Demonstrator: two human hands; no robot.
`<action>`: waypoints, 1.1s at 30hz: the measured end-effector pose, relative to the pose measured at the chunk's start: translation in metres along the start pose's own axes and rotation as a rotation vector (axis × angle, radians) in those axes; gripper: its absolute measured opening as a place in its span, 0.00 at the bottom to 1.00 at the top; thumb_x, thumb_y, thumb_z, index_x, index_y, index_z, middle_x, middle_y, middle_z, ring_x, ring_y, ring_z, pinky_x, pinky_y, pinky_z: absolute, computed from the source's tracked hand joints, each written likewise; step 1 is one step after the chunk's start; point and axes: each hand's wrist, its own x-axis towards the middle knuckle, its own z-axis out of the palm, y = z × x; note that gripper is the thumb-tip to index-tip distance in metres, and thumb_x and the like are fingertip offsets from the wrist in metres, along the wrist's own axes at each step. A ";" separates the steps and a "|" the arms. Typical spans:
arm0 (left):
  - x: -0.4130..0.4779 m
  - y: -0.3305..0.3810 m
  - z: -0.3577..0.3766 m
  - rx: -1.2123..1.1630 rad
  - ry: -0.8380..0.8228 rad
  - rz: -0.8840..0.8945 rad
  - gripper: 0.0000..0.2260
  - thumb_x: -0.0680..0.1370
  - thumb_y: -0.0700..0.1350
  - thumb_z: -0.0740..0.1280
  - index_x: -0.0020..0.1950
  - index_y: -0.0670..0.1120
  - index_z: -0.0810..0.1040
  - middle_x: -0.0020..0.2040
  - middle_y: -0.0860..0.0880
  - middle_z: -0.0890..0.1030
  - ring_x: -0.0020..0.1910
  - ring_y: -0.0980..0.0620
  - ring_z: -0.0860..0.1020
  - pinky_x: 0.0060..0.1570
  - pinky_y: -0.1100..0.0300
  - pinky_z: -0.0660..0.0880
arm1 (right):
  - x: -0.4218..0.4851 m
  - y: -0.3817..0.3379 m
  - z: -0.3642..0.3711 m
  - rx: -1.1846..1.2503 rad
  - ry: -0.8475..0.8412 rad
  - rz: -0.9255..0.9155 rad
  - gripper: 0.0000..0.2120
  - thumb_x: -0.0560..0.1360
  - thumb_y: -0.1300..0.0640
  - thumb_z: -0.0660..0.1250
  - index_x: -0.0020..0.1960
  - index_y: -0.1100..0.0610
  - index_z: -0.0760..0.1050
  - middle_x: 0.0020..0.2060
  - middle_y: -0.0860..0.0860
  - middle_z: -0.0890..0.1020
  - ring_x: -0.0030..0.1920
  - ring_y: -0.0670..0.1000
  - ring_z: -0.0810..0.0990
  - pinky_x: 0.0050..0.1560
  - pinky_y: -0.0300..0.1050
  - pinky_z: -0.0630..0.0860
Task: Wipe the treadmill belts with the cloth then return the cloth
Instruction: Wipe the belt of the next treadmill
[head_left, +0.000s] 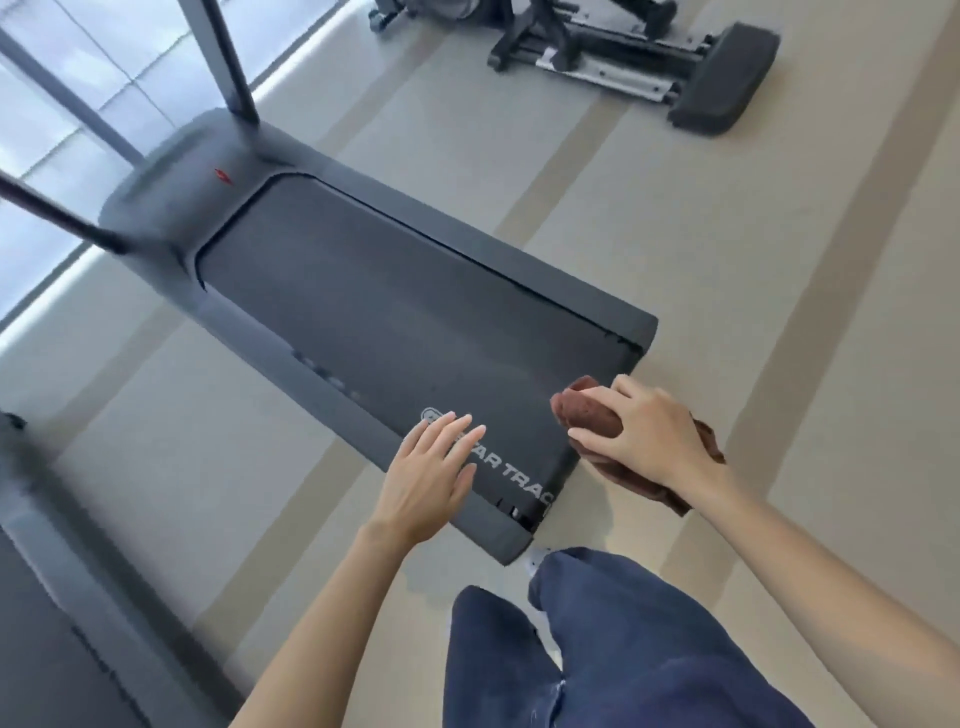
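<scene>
A dark grey treadmill lies across the middle of the view, its black belt (395, 317) running from the upper left to the lower right. A brown cloth (587, 410) is bunched at the belt's rear right corner. My right hand (644, 431) is shut on the cloth and presses it down there. My left hand (431, 473) is open with fingers spread, flat over the belt's rear end and the left side rail, beside white lettering. My knees in blue trousers (623, 649) are just behind the treadmill's rear edge.
The treadmill's uprights (228, 57) rise at the upper left, in front of a window. A second treadmill (57, 597) sits at the lower left edge. Another black exercise machine (649, 62) stands at the top right. Beige striped floor surrounds them.
</scene>
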 end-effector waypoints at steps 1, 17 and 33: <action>0.008 -0.004 0.000 0.022 0.003 0.044 0.19 0.81 0.51 0.54 0.72 0.51 0.65 0.71 0.51 0.68 0.72 0.50 0.62 0.72 0.53 0.49 | -0.002 -0.004 0.002 -0.014 -0.003 0.025 0.23 0.71 0.34 0.63 0.60 0.46 0.75 0.40 0.46 0.71 0.39 0.50 0.73 0.41 0.40 0.64; 0.104 -0.131 0.123 0.056 -0.046 0.499 0.23 0.77 0.51 0.52 0.69 0.46 0.70 0.67 0.47 0.73 0.68 0.45 0.69 0.70 0.49 0.60 | 0.045 -0.044 0.242 0.046 0.119 0.423 0.22 0.72 0.36 0.63 0.55 0.51 0.78 0.43 0.51 0.76 0.39 0.48 0.67 0.41 0.42 0.64; 0.276 -0.210 0.565 0.058 -0.082 0.514 0.26 0.77 0.55 0.51 0.73 0.45 0.64 0.73 0.46 0.65 0.74 0.46 0.59 0.73 0.49 0.55 | 0.145 0.112 0.657 -0.110 0.316 0.283 0.20 0.70 0.43 0.70 0.56 0.54 0.80 0.43 0.55 0.78 0.43 0.55 0.78 0.41 0.48 0.71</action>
